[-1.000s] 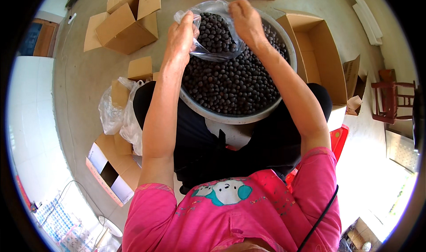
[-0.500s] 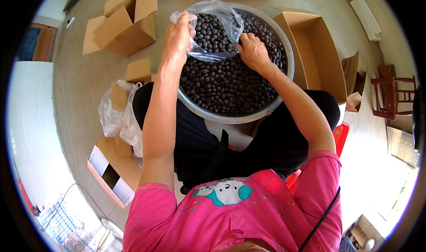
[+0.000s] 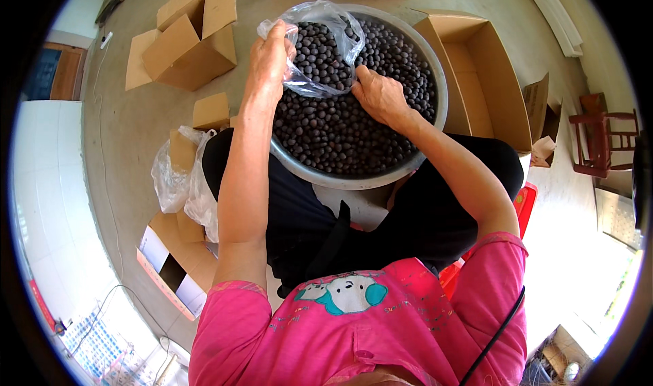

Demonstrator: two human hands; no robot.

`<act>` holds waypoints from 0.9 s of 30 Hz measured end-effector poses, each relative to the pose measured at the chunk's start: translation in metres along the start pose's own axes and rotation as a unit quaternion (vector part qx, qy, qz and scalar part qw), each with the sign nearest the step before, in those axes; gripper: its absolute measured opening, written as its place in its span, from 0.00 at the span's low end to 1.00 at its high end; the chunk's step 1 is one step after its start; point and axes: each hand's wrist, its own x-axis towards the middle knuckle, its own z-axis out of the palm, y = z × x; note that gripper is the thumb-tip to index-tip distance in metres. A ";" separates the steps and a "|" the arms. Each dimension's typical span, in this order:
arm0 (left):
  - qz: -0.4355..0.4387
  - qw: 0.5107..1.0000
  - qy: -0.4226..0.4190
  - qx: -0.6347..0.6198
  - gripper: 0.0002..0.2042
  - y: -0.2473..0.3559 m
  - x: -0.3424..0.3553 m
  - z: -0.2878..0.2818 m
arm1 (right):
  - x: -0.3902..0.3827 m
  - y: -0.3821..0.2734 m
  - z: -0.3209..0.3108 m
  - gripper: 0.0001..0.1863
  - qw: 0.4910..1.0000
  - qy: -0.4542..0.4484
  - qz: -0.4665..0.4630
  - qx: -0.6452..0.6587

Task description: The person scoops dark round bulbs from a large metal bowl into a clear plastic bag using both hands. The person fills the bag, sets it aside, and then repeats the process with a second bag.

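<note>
A large metal basin (image 3: pixel 439 93) sits in front of me, heaped with small dark round fruit or nuts (image 3: pixel 340 134). A clear plastic bag (image 3: pixel 325 10), holding more of them, rests open over the basin's upper left part. My left hand (image 3: pixel 271 65) grips the bag's left edge, fingers wrapped round the plastic. My right hand (image 3: pixel 381 95) is at the bag's lower right edge, fingers curled and closed on the plastic, just above the fruit.
Open cardboard boxes stand at the upper left (image 3: pixel 183 53) and right (image 3: pixel 476 87) of the basin. A flattened carton (image 3: pixel 190 263) and white plastic bags (image 3: pixel 170 175) lie at left. A wooden chair (image 3: pixel 595 148) is at far right; red plastic (image 3: pixel 524 209) shows beside my right leg.
My right hand has moved down from the bag's top right to its lower right edge. My left hand, still gripping, has shifted slightly left with the bag.
</note>
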 end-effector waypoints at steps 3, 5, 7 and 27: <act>-0.002 1.000 -0.001 0.005 0.17 0.002 -0.002 0.001 | 0.001 -0.001 0.000 0.14 1.000 -0.007 0.015 0.000; -0.004 1.000 -0.003 0.009 0.17 0.003 -0.003 0.001 | 0.002 -0.001 -0.002 0.14 0.999 -0.002 0.033 -0.004; -0.002 1.000 -0.006 0.009 0.18 0.002 -0.002 -0.001 | 0.005 -0.001 -0.004 0.15 0.999 0.013 0.046 0.005; -0.006 1.000 0.011 0.017 0.15 0.000 -0.002 -0.007 | 0.103 -0.056 -0.026 0.20 0.904 0.076 0.000 0.420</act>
